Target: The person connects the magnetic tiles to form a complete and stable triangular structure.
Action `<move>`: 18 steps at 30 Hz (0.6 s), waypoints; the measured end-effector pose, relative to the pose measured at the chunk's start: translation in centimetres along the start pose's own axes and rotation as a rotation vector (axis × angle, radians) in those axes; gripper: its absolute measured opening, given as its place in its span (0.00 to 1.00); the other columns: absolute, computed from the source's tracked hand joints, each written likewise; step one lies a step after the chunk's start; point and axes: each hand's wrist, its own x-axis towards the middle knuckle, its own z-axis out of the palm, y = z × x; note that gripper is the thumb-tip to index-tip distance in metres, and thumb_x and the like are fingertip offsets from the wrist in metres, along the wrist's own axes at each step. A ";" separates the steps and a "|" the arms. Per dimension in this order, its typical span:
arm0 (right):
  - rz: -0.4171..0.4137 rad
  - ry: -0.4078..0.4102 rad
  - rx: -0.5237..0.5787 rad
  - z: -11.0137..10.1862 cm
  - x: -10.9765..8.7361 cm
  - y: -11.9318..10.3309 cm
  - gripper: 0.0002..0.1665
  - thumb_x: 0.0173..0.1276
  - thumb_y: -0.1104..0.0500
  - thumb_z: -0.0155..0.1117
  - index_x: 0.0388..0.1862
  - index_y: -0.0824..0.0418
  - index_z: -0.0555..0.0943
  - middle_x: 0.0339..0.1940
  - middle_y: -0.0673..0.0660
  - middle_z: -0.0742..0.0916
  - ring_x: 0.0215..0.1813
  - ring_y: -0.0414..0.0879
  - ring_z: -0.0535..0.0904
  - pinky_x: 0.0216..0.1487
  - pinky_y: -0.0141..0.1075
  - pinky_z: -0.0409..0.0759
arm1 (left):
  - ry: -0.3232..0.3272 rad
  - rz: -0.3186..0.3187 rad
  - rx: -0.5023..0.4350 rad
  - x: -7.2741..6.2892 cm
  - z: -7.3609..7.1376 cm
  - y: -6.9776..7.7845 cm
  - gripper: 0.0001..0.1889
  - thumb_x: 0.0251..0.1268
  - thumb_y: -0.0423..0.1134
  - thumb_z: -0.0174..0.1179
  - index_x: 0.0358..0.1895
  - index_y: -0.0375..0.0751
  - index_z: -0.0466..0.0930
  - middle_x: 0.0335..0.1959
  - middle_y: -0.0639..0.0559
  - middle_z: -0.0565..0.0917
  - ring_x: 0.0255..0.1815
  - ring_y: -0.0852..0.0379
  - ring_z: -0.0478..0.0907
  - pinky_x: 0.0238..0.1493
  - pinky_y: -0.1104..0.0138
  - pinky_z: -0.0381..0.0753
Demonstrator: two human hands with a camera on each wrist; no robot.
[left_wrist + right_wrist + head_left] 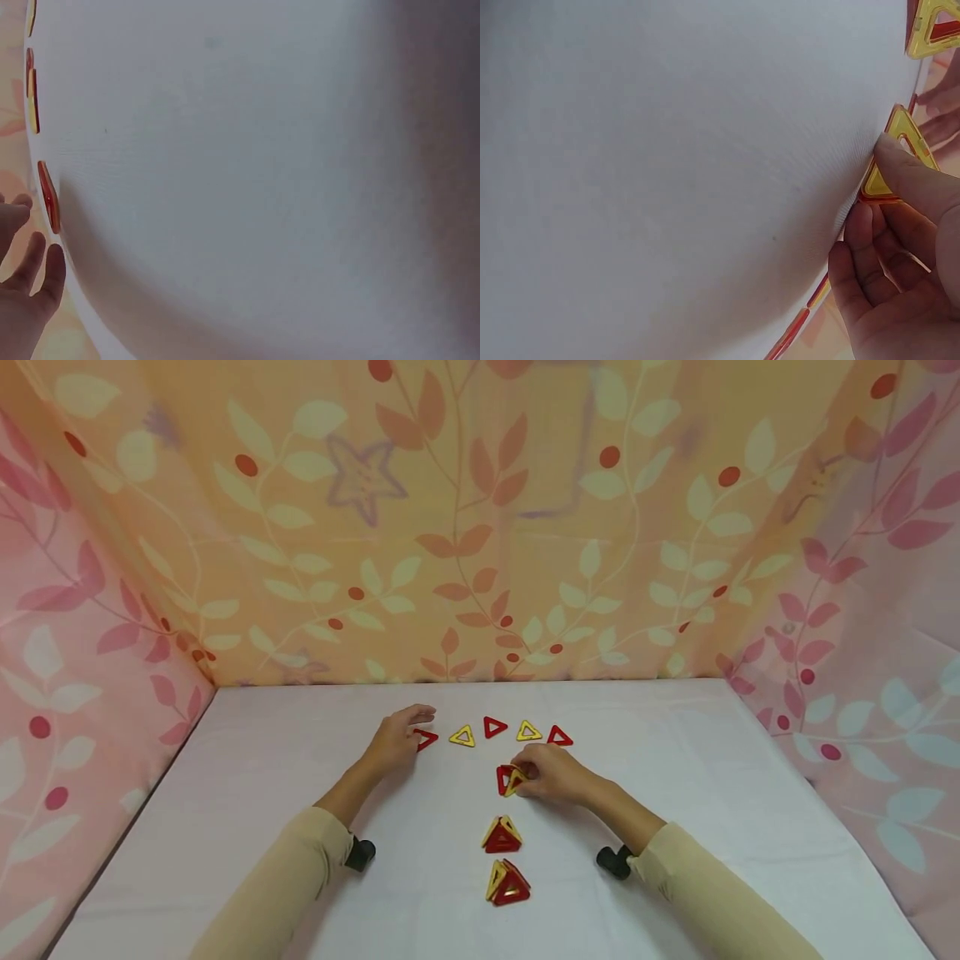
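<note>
My right hand (553, 772) pinches a yellow triangular magnetic tile (876, 180) between thumb and fingers. That tile leans with red tiles in a small cluster (503, 780) on the table, partly covered by the fingers. To the left, my left hand (396, 739) hovers beside a red triangular tile (427, 740), the leftmost of a curved row. Its fingers are spread and loosely bent in the left wrist view, close to the red tile (49, 196); whether they touch it I cannot tell.
Along the row lie a yellow tile (463, 737), a red tile (494, 727), another yellow tile (528, 731) and a red tile (559, 737). Nearer stand two red-and-yellow pyramids, one (502, 836) behind the other (509, 885). A patterned curtain (465, 568) borders the white table (285, 760).
</note>
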 end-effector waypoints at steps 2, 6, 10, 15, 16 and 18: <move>-0.006 0.003 0.001 0.0 0.0 0.0 0.23 0.58 0.60 0.77 0.52 0.65 0.84 0.38 0.48 0.84 0.39 0.41 0.76 0.44 0.34 0.79 | -0.029 -0.016 0.026 -0.1 -0.1 -0.3 0.26 0.63 0.15 0.43 0.63 0.30 0.73 0.58 0.35 0.81 0.64 0.40 0.75 0.64 0.49 0.72; -0.017 0.005 0.010 0.0 0.0 0.0 0.22 0.58 0.60 0.77 0.51 0.66 0.84 0.38 0.49 0.84 0.39 0.41 0.76 0.43 0.33 0.79 | -0.061 -0.054 0.063 -0.3 -0.4 -0.3 0.25 0.62 0.15 0.42 0.62 0.30 0.74 0.53 0.37 0.84 0.63 0.40 0.75 0.63 0.51 0.74; -0.014 0.008 0.015 0.0 0.0 -0.1 0.22 0.59 0.60 0.77 0.51 0.65 0.84 0.38 0.49 0.84 0.40 0.41 0.77 0.44 0.34 0.79 | -0.065 -0.049 0.086 -0.4 -0.5 -0.2 0.24 0.58 0.15 0.45 0.57 0.29 0.78 0.46 0.38 0.87 0.58 0.41 0.78 0.53 0.56 0.79; -0.001 0.007 0.012 0.1 -0.1 0.0 0.23 0.59 0.60 0.77 0.52 0.65 0.84 0.38 0.49 0.84 0.39 0.41 0.76 0.44 0.34 0.79 | -0.093 -0.073 0.062 -0.7 -0.6 -0.3 0.23 0.57 0.15 0.51 0.56 0.30 0.79 0.46 0.39 0.87 0.54 0.42 0.81 0.49 0.58 0.83; -0.001 0.006 0.010 0.2 -0.1 0.0 0.23 0.59 0.60 0.77 0.52 0.65 0.84 0.38 0.49 0.84 0.39 0.41 0.76 0.44 0.33 0.79 | -0.100 -0.093 0.048 -0.8 -0.6 -0.3 0.23 0.58 0.15 0.53 0.57 0.31 0.79 0.47 0.40 0.87 0.54 0.42 0.81 0.50 0.58 0.83; -0.001 0.007 0.012 0.2 -0.1 0.1 0.23 0.59 0.60 0.77 0.52 0.66 0.84 0.38 0.49 0.84 0.39 0.41 0.76 0.44 0.33 0.79 | -0.116 -0.121 0.022 -1.0 -0.6 -0.3 0.22 0.59 0.17 0.56 0.57 0.32 0.79 0.49 0.40 0.86 0.55 0.43 0.81 0.50 0.58 0.83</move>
